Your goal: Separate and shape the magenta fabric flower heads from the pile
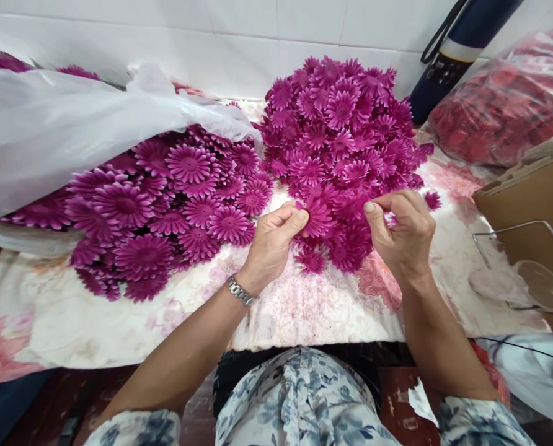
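Observation:
My left hand (271, 241) pinches a magenta fabric flower (317, 218) between thumb and fingers, at the front of the pile. A metal watch sits on that wrist. My right hand (404, 229) is curled just right of it, fingertips pressed together; a small purple bit shows behind the fingers, and I cannot tell whether it is held. A tall heap of magenta flowers (339, 124) rises behind both hands. A second spread of larger purple flowers (165, 204) spills from a white plastic bag (62, 124) on the left.
A floral cloth (304, 303) covers the table. A bag of red flowers (504, 105) lies at the back right, a cardboard box (527, 192) with a wire frame and clear cup (539, 282) at the right. A dark blue umbrella (457, 56) leans on the tiled wall.

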The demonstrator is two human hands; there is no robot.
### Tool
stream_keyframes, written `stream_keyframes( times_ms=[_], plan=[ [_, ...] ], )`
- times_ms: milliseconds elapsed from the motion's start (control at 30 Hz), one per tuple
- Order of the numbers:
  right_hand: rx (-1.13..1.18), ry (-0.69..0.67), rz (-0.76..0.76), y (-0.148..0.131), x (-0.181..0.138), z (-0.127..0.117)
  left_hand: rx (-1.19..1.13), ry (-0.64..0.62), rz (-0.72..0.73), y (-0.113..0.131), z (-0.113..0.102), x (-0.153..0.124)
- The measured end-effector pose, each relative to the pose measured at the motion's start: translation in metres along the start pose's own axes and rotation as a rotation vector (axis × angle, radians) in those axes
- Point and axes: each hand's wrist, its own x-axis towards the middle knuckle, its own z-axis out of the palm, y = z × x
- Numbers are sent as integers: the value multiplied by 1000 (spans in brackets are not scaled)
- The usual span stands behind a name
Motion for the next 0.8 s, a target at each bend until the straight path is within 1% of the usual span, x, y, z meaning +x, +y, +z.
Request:
stream_keyframes(
  times_ms=[100,200,300,400,567,633,733,800],
  plan=[
    [57,-13,-47,-7,0,-1,-31,-43,-59,1,3,-3],
    [123,-64,-55,-13,-1,-1,-61,-55,-96,1,5,-6],
    [324,-167,-6,-18,-2,-1,-60,-54,-105,-1,5,-7],
    [525,-278,44,-23,-4,1,-18,-83,-99,-3,5,-9],
    [704,-336,177,-24,-7,3,15,-109,-90,-5,5,-11],
    [752,-333,229,-22,-8,3,-21,-67,-95,-2,5,-9],
    [784,-260,307,-17,-9,1,-119,81,-100,2,3,-3],
    [796,-239,343,-15,-9,0,-107,157,-85,2,2,1]
  ],
)
